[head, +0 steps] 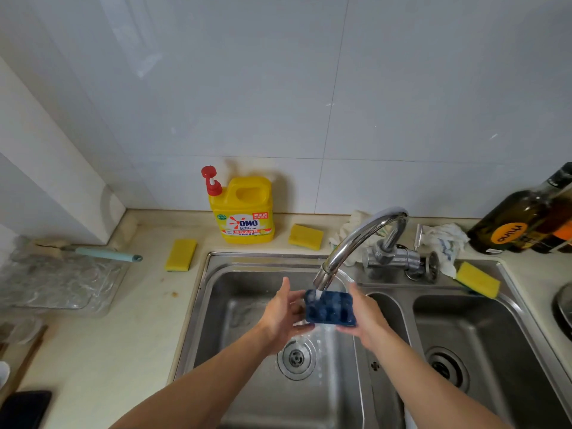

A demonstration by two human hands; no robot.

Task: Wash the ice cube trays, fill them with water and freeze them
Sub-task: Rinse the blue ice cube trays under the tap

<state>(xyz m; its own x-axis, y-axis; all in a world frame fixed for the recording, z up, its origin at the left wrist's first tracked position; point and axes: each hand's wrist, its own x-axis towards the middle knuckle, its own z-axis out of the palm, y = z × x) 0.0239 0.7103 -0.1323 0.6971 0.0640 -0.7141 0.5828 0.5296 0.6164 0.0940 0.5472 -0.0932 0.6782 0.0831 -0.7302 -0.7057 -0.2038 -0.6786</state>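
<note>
**Blue tray under the running tap**

Just below the centre of the frame, the blue ice cube tray (329,308) is under the faucet (356,243). Water strikes its upper-left corner and spills into the left sink basin (238,385). The left hand (282,315) grips the tray's left end, the right hand (367,318) its right end. A yellow detergent bottle (244,212) stands behind.

I see a back wall (309,88) of large, pale, glossy tiles meeting a plain white side wall (46,181) at the back left corner of a beige countertop (139,320). A stainless steel double sink (479,329) is set into it, under soft, even light.
</note>
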